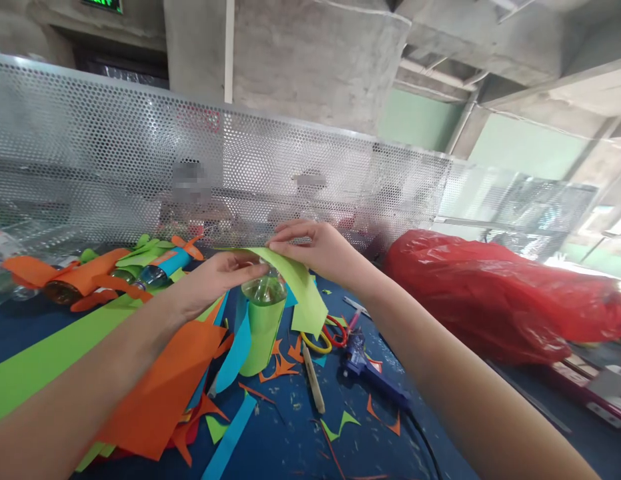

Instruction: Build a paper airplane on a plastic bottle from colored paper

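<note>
Between my hands, a bent light-green paper strip [295, 277] arches over the top of a clear plastic bottle [264, 290]. My left hand [217, 277] pinches the strip's left part beside the bottle's neck. My right hand [313, 248] has its thumb and fingers closed on the strip's upper edge. The upright bottle has green paper [260, 337] wrapped round its lower body, and a blue paper piece [236, 353] curves out at its left. The bottle's cap is hidden behind the strip and fingers.
Scissors [335, 331], a marker [313, 381] and a blue glue gun [373, 377] lie right of the bottle. Orange sheets [163, 387] and paper-covered bottles [90, 271] are at left. A red plastic bag [495, 293] sits at right. Behind stands a perforated metal screen [290, 153].
</note>
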{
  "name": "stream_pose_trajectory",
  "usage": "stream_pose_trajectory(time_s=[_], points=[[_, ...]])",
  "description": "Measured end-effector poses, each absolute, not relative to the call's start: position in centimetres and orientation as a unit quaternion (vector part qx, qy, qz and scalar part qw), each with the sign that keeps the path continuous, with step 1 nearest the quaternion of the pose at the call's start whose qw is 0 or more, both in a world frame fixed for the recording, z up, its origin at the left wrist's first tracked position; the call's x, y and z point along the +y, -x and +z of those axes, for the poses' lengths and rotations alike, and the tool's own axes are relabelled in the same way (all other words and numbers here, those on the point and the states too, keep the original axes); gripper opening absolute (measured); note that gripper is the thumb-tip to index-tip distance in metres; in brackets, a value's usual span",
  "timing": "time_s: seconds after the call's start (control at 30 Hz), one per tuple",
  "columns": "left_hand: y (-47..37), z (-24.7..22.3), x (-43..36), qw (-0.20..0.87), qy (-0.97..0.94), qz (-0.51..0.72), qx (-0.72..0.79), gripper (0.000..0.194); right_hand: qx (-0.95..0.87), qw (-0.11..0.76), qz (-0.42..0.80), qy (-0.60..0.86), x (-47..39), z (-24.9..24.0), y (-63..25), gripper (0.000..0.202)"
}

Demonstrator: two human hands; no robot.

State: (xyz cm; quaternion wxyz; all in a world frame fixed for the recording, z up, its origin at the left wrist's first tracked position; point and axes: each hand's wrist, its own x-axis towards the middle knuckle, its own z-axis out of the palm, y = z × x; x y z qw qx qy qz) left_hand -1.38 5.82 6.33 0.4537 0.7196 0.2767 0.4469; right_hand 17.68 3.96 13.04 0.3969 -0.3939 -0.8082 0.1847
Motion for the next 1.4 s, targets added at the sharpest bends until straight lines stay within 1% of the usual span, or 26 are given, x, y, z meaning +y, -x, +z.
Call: stream_pose_trajectory(time_s=[0.07, 0.23, 0.37, 0.47, 0.53, 0.57, 0.6, 0.67, 0.77, 0.87, 0.97, 1.03, 1.2, 1.4], points=[[1.6, 6.4, 5.9, 0.443, -0.727, 0.441, 0.285, 0.024, -0.82, 0.404, 0.172, 0.367, 3.7, 13.2, -17.5, 0.008], [1.9, 6.3, 6.2, 0.443, -0.736, 0.432, 0.273, 0.021, -0.825, 0.355, 0.23, 0.375, 3.3, 13.3, -17.4, 0.017], [2.0, 6.4, 6.1, 0.439, -0.742, 0.426, 0.272, 0.021, -0.835, 0.361, 0.24, 0.339, 3.8, 13.1, -17.4, 0.014], [2.6, 6.9, 6.1, 0.432, -0.748, 0.416, 0.286, 0.018, -0.828, 0.37, 0.253, 0.338, 4.3, 12.7, -17.6, 0.013], [3.5, 7.2, 6.2, 0.396, -0.754, 0.408, 0.331, 0.019, -0.824, 0.374, 0.254, 0.341, 4.5, 12.5, -17.6, 0.013], [4.1, 7.4, 6.3, 0.357, -0.752, 0.42, 0.362, 0.021, -0.823, 0.376, 0.254, 0.341, 4.6, 12.4, -17.7, 0.014], [4.5, 7.6, 6.4, 0.302, -0.738, 0.451, 0.401, 0.021, -0.822, 0.378, 0.256, 0.34, 4.6, 12.2, -17.6, 0.015], [5.0, 7.9, 6.2, 0.228, -0.701, 0.523, 0.428, 0.025, -0.819, 0.383, 0.266, 0.335, 4.7, 12.1, -17.6, 0.015], [4.2, 8.6, 5.0, 0.15, -0.687, 0.597, 0.386, 0.021, -0.809, 0.394, 0.292, 0.326, 4.6, 11.9, -17.4, 0.013], [2.3, 9.0, 3.2, 0.114, -0.735, 0.583, 0.328, 0.014, -0.804, 0.405, 0.308, 0.309, 4.5, 11.7, -17.2, 0.012], [1.2, 8.8, 2.5, 0.052, -0.757, 0.562, 0.329, 0.009, -0.797, 0.424, 0.307, 0.3, 4.6, 11.2, -17.2, 0.012], [1.0, 8.5, 2.7, 0.06, -0.759, 0.561, 0.325, 0.005, -0.784, 0.447, 0.306, 0.302, 4.7, 10.6, -17.1, 0.013], [1.3, 7.7, 3.4, 0.141, -0.752, 0.563, 0.313, 0.002, -0.713, 0.545, 0.352, 0.266, 4.6, 8.5, -16.9, 0.014], [0.9, 6.5, 2.7, 0.141, -0.699, 0.617, 0.333, 0.005, -0.673, 0.581, 0.399, 0.226, 4.2, 6.9, -16.4, 0.012]])
